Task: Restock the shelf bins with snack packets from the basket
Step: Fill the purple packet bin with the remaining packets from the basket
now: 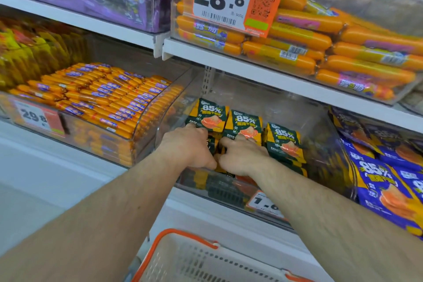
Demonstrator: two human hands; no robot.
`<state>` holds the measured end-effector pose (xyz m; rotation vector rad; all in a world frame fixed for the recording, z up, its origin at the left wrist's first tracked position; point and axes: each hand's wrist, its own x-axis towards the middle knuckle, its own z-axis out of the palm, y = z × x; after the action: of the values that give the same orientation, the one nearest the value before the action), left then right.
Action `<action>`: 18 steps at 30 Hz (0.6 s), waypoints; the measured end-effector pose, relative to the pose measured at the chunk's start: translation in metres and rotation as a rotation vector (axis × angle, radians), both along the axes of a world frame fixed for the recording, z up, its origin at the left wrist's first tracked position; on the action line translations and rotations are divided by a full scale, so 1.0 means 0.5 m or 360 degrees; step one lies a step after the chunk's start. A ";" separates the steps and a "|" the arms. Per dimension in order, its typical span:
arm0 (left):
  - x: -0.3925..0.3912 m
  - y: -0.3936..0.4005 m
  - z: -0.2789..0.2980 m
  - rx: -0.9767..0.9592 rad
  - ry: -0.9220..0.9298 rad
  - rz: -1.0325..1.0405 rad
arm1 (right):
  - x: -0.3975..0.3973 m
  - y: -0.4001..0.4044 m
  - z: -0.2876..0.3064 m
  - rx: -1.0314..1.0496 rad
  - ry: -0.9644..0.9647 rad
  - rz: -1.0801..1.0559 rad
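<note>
Green-and-yellow foil snack packets [243, 124] stand upright in rows inside the clear plastic shelf bin [320, 121], long axes vertical, printed "85%" fronts facing outward. Left hand [190, 146] curls its fingers over the leftmost row's packets; right hand [242, 155] grips the middle row beside it, thumbs nearly touching. Below, the white mesh basket with orange rim [174, 233] sits near the shelf edge.

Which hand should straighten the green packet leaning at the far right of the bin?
The right hand, probably. It already rests among the green packets and sits next to the leaning packet, while the left hand is farther over and would have to cross.
</note>
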<state>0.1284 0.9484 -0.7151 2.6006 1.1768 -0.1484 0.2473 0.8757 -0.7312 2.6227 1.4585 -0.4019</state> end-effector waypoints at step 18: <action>-0.002 0.001 -0.001 -0.0005 -0.0014 -0.0018 | -0.011 -0.005 0.008 0.0057 0.0127 -0.0105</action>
<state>0.1276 0.9489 -0.7158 2.6025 1.1583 -0.1408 0.2420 0.8732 -0.7271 2.7186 1.4177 -0.4970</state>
